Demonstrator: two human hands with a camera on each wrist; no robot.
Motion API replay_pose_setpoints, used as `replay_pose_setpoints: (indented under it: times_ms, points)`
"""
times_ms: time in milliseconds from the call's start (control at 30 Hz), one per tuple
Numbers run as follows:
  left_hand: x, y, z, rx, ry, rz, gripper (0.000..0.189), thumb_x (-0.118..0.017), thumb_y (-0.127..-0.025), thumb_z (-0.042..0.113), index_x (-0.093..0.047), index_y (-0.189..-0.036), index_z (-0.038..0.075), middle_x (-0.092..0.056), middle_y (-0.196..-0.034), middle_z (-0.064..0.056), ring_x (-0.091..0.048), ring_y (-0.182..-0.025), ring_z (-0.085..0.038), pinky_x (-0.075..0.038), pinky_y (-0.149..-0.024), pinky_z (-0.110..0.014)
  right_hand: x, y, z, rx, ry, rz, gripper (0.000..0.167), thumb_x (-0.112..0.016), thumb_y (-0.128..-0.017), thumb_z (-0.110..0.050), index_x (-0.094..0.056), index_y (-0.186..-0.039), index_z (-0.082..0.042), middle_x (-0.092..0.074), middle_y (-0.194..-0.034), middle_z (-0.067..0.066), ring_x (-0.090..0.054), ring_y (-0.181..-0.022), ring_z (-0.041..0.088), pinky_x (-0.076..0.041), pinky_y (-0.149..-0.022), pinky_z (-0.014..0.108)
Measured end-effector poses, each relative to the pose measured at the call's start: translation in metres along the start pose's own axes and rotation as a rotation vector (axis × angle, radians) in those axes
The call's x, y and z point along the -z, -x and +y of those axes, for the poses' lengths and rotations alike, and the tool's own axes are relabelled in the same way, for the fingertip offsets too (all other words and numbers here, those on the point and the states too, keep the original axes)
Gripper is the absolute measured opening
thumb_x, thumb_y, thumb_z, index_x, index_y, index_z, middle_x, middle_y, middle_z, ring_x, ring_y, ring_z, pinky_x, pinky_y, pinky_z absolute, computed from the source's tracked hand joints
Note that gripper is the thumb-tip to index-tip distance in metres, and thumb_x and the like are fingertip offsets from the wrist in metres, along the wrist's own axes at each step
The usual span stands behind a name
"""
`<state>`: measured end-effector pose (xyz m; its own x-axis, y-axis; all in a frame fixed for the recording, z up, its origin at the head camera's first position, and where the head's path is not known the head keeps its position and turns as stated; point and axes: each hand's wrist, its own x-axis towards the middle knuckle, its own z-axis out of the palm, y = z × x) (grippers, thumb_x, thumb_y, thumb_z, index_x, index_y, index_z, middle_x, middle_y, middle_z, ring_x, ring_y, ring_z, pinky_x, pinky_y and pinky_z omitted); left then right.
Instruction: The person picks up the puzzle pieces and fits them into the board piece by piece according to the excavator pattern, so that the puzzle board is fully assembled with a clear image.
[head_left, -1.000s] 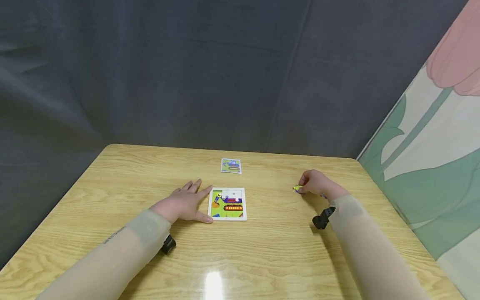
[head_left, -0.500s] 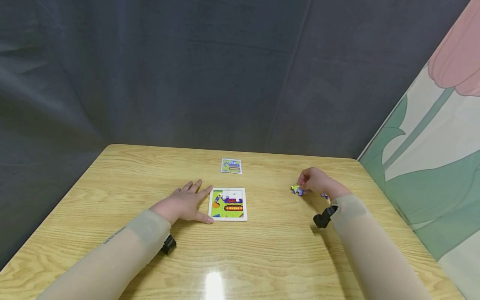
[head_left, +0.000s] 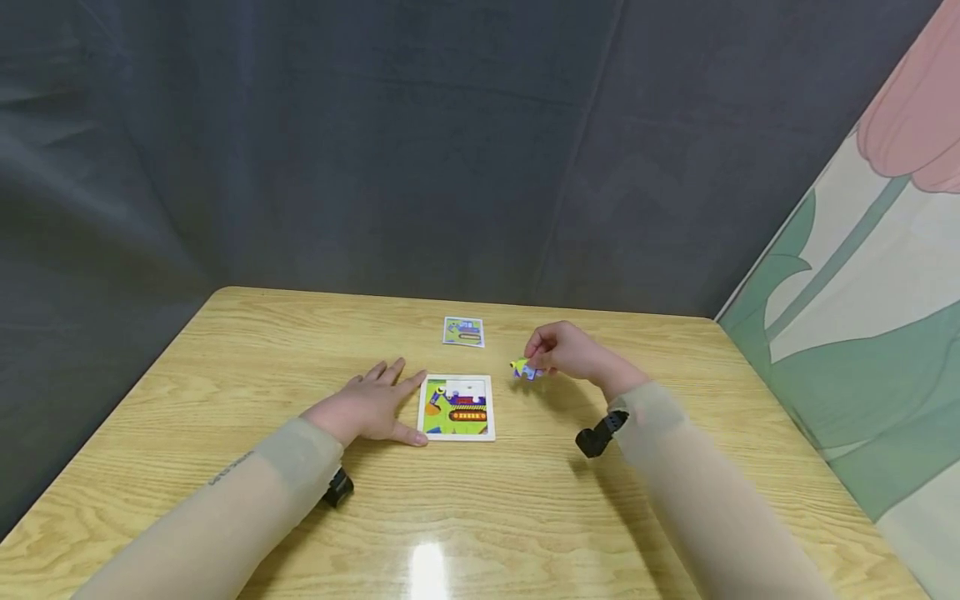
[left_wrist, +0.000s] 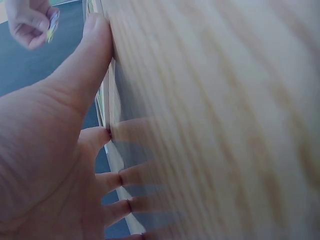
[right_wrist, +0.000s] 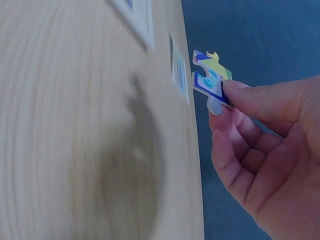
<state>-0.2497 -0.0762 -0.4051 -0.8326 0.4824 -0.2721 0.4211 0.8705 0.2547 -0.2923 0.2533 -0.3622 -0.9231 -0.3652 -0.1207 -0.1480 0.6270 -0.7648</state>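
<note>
In the head view, my right hand point(head_left: 568, 350) is raised over the table to the right of a framed jigsaw puzzle point(head_left: 459, 438). Between thumb and fingers it pinches a jigsaw piece point(right_wrist: 212, 80), yellow-green and blue with knobs and a notch, seen close up in the right wrist view. The square puzzle has a white frame and shows a digger on tracks; a white patch without picture lies in its upper part. My left hand point(head_left: 367, 407) rests flat on the table with fingers spread, thumb and index fingertips at the puzzle's left edge.
Behind the puzzle lies a small square card point(head_left: 463, 332) with a similar digger picture. The wooden table point(head_left: 262, 350) ends at a dark curtain point(head_left: 420, 167), and a flower-patterned cloth point(head_left: 885, 333) hangs along the right side.
My right hand has picked up the jigsaw piece from the table's right part and carried it left towards the puzzle. The left hand has stayed in place.
</note>
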Motion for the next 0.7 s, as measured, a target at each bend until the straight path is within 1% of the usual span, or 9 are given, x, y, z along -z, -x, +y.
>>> replay_pose_setpoints:
  times_ms: [100,167,333,533,700]
  points:
    - [-0.001,-0.001,-0.001,0.0,-0.006,0.0,0.111,-0.065,-0.075,0.075,-0.019,-0.16,0.021,-0.006,-0.163,-0.021,-0.009,-0.146,-0.046,-0.016,-0.112,-0.065,-0.019,-0.011,-0.014,-0.001,-0.008,-0.004,0.005,-0.068,-0.09,0.003,-0.066,-0.09,-0.001,-0.062,-0.08,0.009,-0.055,-0.068,0.02,-0.05,-0.063,0.041]
    - [-0.001,-0.001,-0.001,0.002,-0.009,-0.001,0.111,-0.065,-0.074,0.075,-0.019,-0.16,0.022,-0.006,-0.163,-0.02,-0.008,-0.146,-0.045,-0.016,-0.112,-0.064,-0.032,-0.019,-0.021,-0.008,-0.014,-0.008,0.006,-0.069,-0.09,0.002,-0.066,-0.089,-0.003,-0.062,-0.081,0.008,-0.053,-0.067,0.018,-0.05,-0.061,0.037]
    - [0.0,0.001,0.0,-0.009,0.009,0.005,0.111,-0.066,-0.075,0.074,-0.021,-0.16,0.02,-0.008,-0.162,-0.022,-0.01,-0.145,-0.047,-0.016,-0.111,-0.066,-0.057,-0.033,-0.031,-0.009,-0.014,-0.017,0.007,-0.069,-0.09,0.002,-0.066,-0.088,-0.004,-0.061,-0.082,0.007,-0.05,-0.067,0.017,-0.044,-0.056,0.026]
    - [0.004,0.005,0.001,-0.003,0.005,0.007,0.109,-0.066,-0.076,0.073,-0.022,-0.159,0.018,-0.009,-0.162,-0.023,-0.011,-0.145,-0.047,-0.017,-0.111,-0.066,-0.077,-0.044,-0.036,0.011,0.036,-0.016,0.006,-0.07,-0.09,0.0,-0.068,-0.088,-0.006,-0.062,-0.083,0.006,-0.051,-0.072,0.017,-0.044,-0.061,0.025]
    - [0.004,0.006,0.002,-0.011,-0.006,0.005,0.108,-0.065,-0.077,0.073,-0.022,-0.159,0.018,-0.009,-0.162,-0.023,-0.012,-0.145,-0.048,-0.018,-0.11,-0.067,-0.09,-0.048,-0.04,-0.002,0.083,-0.018,0.009,-0.07,-0.09,0.0,-0.068,-0.086,-0.008,-0.062,-0.084,0.006,-0.055,-0.075,0.018,-0.045,-0.065,0.026]
